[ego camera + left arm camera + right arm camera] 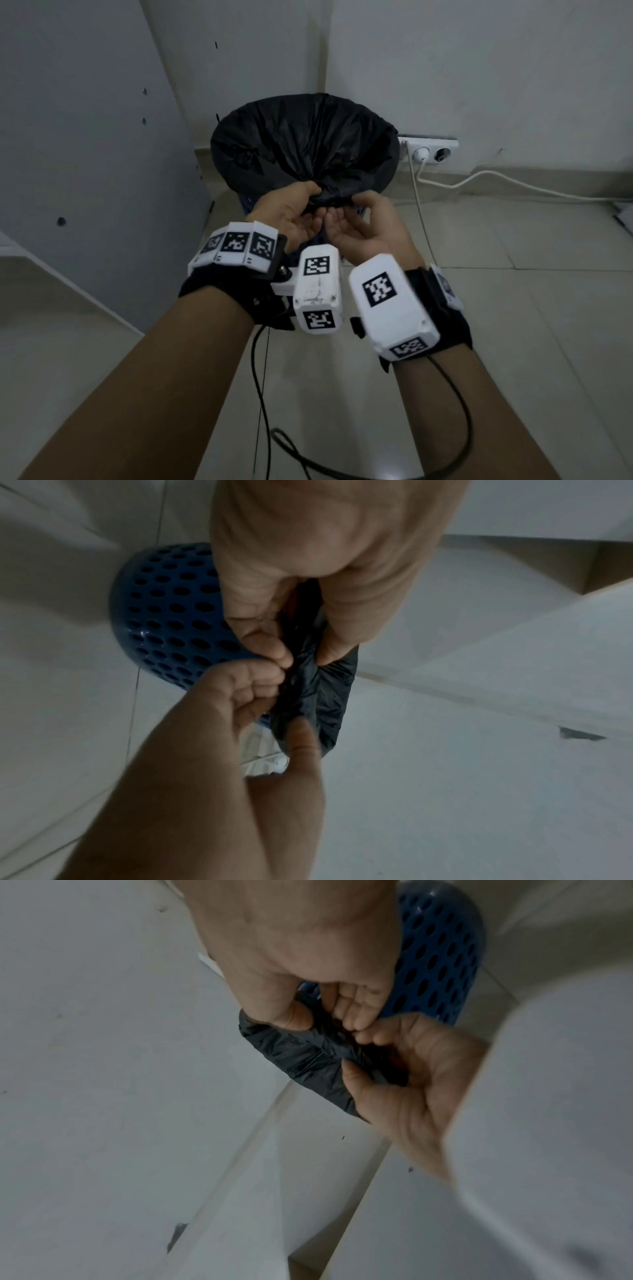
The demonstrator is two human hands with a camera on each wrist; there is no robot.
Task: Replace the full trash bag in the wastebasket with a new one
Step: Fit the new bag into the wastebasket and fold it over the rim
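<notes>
1. The floor is pale tile, and the wastebasket, blue and perforated, stands on it in the corner beside a wall socket.
2. A black trash bag lines the wastebasket, its mouth stretched over the rim on the far side and drawn into a bunch at the near edge.
3. That bunch lies directly ahead of both hands, between them, its gathered folds running roughly up and down from the rim.
4. The left hand pinches the bunch between thumb and fingers; the right hand pinches it from the other side. Each grip is closed on plastic, and both sit equally near.
5. Judging by this, the next move is lifting or twisting the gathered rim free.
</notes>
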